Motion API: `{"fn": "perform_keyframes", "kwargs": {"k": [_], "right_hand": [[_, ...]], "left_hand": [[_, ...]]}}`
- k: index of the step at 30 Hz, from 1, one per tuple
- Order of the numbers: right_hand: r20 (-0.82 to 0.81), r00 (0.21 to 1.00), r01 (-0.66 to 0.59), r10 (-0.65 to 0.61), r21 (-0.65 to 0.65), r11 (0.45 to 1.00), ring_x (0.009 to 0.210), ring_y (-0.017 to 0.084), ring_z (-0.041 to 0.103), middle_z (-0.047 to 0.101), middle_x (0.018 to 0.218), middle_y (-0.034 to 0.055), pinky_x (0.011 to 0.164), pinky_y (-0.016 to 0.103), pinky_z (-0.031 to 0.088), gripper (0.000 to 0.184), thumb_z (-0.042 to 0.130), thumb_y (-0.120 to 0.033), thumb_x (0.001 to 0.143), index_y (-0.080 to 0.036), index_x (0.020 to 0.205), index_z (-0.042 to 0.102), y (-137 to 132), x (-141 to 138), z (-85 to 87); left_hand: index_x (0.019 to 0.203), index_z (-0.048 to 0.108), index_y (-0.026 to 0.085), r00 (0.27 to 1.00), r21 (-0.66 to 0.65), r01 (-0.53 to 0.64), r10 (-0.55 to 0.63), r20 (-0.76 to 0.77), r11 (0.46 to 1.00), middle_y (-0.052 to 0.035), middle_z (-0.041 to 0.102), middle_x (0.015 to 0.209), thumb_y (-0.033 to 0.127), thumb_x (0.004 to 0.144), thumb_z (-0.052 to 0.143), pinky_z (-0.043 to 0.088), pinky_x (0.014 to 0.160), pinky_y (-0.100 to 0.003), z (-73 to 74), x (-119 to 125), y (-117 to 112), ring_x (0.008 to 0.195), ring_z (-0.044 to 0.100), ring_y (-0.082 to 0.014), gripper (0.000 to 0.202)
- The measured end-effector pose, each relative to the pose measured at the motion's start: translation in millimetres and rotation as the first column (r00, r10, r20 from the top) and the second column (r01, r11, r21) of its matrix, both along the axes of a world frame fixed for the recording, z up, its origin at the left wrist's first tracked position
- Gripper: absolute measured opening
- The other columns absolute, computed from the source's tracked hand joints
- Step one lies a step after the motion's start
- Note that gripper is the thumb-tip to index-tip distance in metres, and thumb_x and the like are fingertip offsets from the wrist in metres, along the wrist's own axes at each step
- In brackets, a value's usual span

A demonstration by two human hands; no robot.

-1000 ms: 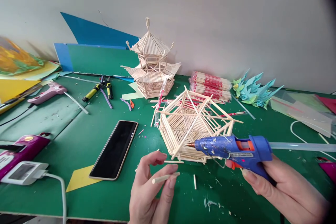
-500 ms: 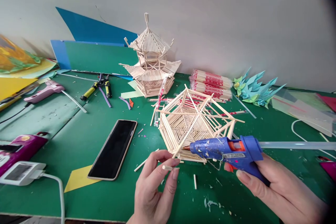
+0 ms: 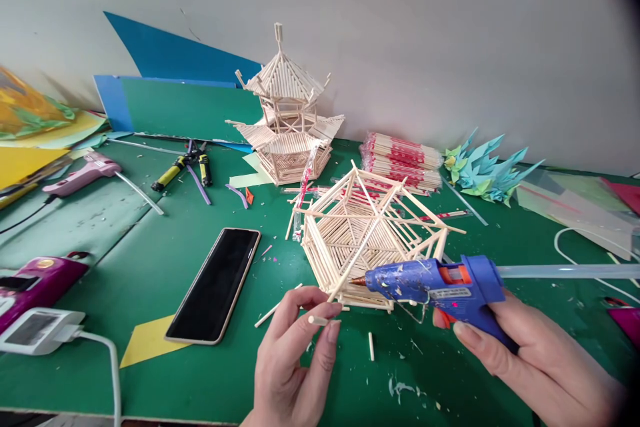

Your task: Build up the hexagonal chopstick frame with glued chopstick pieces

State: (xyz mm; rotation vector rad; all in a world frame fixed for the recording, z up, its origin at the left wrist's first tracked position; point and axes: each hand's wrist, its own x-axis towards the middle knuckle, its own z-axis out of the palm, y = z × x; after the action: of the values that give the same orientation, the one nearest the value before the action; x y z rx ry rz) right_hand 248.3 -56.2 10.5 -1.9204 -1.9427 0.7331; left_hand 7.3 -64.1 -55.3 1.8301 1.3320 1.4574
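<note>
Left hand [image 3: 297,353] has risen toward the stick lattice [image 3: 357,240] since a second ago, bringing its short stick [image 3: 319,321] nearer the nozzle [image 3: 358,281].
From my distant seat I see that piece pinched between thumb and forefinger at the lower centre of the picture, while the right hand [image 3: 540,353], lower right, is wrapped round the handle of the blue glue gun [image 3: 430,280], a finger by the orange trigger [image 3: 447,320]. The many-sided lattice sits right of centre on the green table [image 3: 155,267], its near side just beyond those fingers. Whether the nozzle touches wood or hangs in front of it, I can't tell from this angle. To do this well, I'd keep skin back from the tip, leave the stick's end free, steady both wrists and squeeze out a small bead.
</note>
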Motion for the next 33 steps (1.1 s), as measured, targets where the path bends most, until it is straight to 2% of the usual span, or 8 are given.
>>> {"fn": "perform_keyframes", "kwargs": {"k": [4, 8, 11, 14, 20, 25, 28, 33], "right_hand": [[-0.073, 0.997, 0.014, -0.016, -0.018, 1.0, 0.079, 0.023, 0.065, 0.069, 0.089, 0.0023, 0.07, 0.031, 0.055, 0.042, 0.043, -0.058, 0.082, -0.031, 0.108, 0.061, 2, -6, -0.1], [-0.05, 0.998, 0.048, -0.048, 0.001, 0.999, 0.087, 0.025, 0.064, 0.068, 0.092, 0.0033, 0.075, 0.033, 0.054, 0.042, 0.045, -0.058, 0.081, -0.03, 0.108, 0.061, 0, 0, -5.1], [-0.04, 0.997, 0.072, -0.07, 0.046, 0.996, 0.091, 0.026, 0.063, 0.068, 0.094, 0.0041, 0.078, 0.032, 0.054, 0.037, 0.047, -0.057, 0.081, -0.028, 0.096, 0.065, -3, 3, -5.7], [-0.054, 0.997, 0.062, -0.06, 0.045, 0.997, 0.086, 0.024, 0.065, 0.069, 0.088, 0.0037, 0.076, 0.03, 0.055, 0.034, 0.048, -0.056, 0.08, -0.027, 0.085, 0.066, -4, -1, -2.0], [-0.082, 0.995, 0.05, -0.051, -0.01, 0.999, 0.078, 0.022, 0.065, 0.069, 0.081, 0.0013, 0.069, 0.029, 0.056, 0.037, 0.048, -0.058, 0.08, -0.033, 0.1, 0.065, 1, -9, 1.4], [-0.133, 0.987, 0.091, -0.092, -0.014, 0.996, 0.082, 0.021, 0.065, 0.069, 0.086, 0.0001, 0.068, 0.026, 0.055, 0.029, 0.052, -0.055, 0.078, -0.031, 0.081, 0.067, -3, -6, 0.9], [-0.14, 0.986, 0.093, -0.091, 0.013, 0.996, 0.08, 0.02, 0.064, 0.069, 0.087, -0.0003, 0.067, 0.024, 0.055, 0.026, 0.054, -0.053, 0.079, -0.031, 0.084, 0.067, -3, -7, 1.8], [-0.093, 0.996, 0.004, -0.001, 0.03, 1.0, 0.066, 0.019, 0.062, 0.067, 0.076, 0.0008, 0.061, 0.026, 0.054, 0.035, 0.048, -0.052, 0.082, -0.032, 0.107, 0.063, 1, -8, 2.3]], "left_hand": [[0.094, 0.062, 0.019, 1.0, -0.012, -0.004, 0.005, 0.026, 1.0, -0.0066, 0.057, 0.09, 0.005, 0.078, 0.053, 0.05, 0.062, -0.024, 0.9, 0, 0, 0.079, 0.059, -0.0165, 0.023], [0.093, 0.064, 0.019, 0.999, -0.004, -0.005, 0.005, 0.036, 1.0, -0.0067, 0.059, 0.088, 0.004, 0.078, 0.054, 0.05, 0.063, -0.025, 2.8, 0, -1, 0.078, 0.06, -0.0172, 0.024], [0.095, 0.064, 0.019, 0.999, 0.003, 0.006, -0.006, 0.036, 1.0, -0.0067, 0.058, 0.089, 0.004, 0.077, 0.054, 0.05, 0.065, -0.025, 2.3, 0, 0, 0.079, 0.059, -0.017, 0.025], [0.096, 0.063, 0.019, 0.999, -0.008, 0.017, -0.017, 0.045, 1.0, -0.0069, 0.057, 0.091, 0.003, 0.078, 0.053, 0.05, 0.064, -0.025, 1.1, 0, 1, 0.08, 0.059, -0.0167, 0.026], [0.097, 0.063, 0.019, 0.999, -0.007, 0.019, -0.019, 0.039, 1.0, -0.0069, 0.057, 0.091, 0.003, 0.078, 0.053, 0.05, 0.064, -0.025, 1.2, -1, 0, 0.081, 0.059, -0.017, 0.027], [0.097, 0.062, 0.019, 0.999, -0.01, 0.024, -0.024, 0.038, 1.0, -0.007, 0.057, 0.092, 0.002, 0.078, 0.053, 0.05, 0.065, -0.024, 0.5, -1, -2, 0.081, 0.059, -0.0166, 0.028], [0.098, 0.062, 0.019, 0.999, -0.013, 0.026, -0.026, 0.04, 1.0, -0.0068, 0.057, 0.093, 0.002, 0.078, 0.053, 0.05, 0.064, -0.024, 1.0, 0, -1, 0.081, 0.058, -0.0164, 0.028], [0.095, 0.064, 0.019, 0.999, -0.022, 0.009, -0.008, 0.048, 1.0, -0.0074, 0.058, 0.091, 0.003, 0.077, 0.054, 0.05, 0.062, -0.025, 1.3, 0, -1, 0.08, 0.059, -0.0176, 0.026]]}}
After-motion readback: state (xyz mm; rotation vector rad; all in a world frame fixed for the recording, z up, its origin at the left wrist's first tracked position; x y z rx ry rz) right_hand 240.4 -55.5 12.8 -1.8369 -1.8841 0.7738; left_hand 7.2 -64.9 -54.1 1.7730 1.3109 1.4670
